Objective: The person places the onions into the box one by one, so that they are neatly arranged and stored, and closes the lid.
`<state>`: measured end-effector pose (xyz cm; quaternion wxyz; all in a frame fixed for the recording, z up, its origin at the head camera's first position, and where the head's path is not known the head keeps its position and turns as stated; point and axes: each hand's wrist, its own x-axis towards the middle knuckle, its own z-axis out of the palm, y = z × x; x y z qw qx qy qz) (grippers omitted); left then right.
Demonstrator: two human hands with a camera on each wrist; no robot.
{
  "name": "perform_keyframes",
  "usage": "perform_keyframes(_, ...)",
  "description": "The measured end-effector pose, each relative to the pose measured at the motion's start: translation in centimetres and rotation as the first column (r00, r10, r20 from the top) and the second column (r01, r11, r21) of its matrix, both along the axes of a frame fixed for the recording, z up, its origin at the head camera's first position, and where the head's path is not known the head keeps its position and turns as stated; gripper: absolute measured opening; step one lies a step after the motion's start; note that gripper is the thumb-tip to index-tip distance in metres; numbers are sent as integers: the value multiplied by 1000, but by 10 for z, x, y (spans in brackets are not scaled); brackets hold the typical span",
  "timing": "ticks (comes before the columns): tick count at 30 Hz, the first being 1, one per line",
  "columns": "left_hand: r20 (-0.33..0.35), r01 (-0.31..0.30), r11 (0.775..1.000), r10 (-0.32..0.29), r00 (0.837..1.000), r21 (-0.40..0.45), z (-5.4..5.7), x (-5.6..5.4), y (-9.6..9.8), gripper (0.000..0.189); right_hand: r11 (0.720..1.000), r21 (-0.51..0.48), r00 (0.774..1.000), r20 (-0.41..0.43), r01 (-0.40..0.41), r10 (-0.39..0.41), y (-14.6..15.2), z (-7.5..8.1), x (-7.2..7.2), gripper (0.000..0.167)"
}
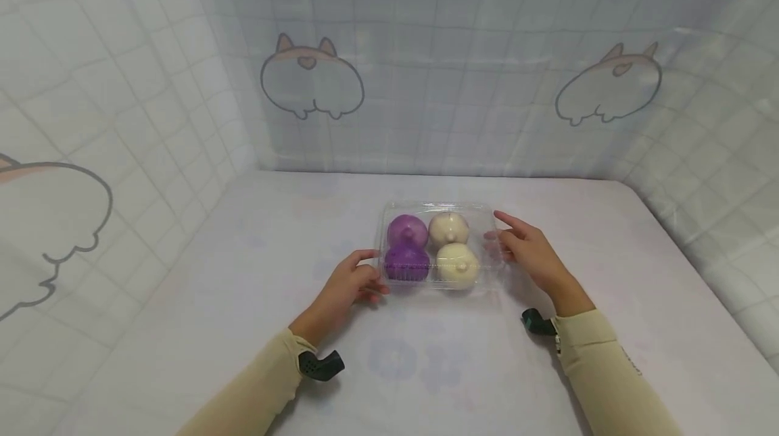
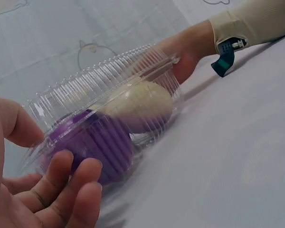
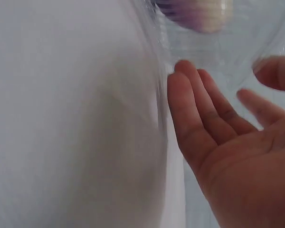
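Observation:
A clear plastic clamshell box lies closed on the table, holding two purple rounded pieces on the left and two cream ones on the right. Each cream piece has a small nub on top; their exact kind is unclear. My left hand is at the box's left side, with one fingertip against its rim in the left wrist view and the other fingers loosely bent before the wall. At the opposite side, my right hand has its fingers spread and relaxed close to the wall; whether they touch is unclear.
A white cloth with faint prints covers the table. Behind it hangs a grid-patterned curtain with cartoon animal drawings, and similar sheets flank both sides. Dark devices are worn at both wrists, over cream sleeves.

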<state>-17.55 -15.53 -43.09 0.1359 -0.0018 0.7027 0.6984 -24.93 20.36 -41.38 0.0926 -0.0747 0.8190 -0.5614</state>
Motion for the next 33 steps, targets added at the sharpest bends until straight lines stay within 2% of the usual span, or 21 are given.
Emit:
perform_keyframes(8,-67,-49,999,49,997,1,-4,1,5,51,993,81,996,18,88,-90,-6,5,4,50)
perform_keyframes(15,-101,-12,999,15,995,33,-3,-1,2,53,990,87,993,29,108,-111,-8,5,2,50)
perform_keyframes(20,-64,0,997,5,998,78,-2,0,-2,54,991,94,995,15,94,-95,-11,4,-1,50)
perform_keyframes(27,-37,-28,995,31,999,100,-2,3,1,56,987,126,994,32,95,-100,-12,0,1,48)
perform_keyframes(33,-11,-62,990,64,998,127,-3,3,7,43,990,102,993,52,100,-105,-6,-1,5,48)
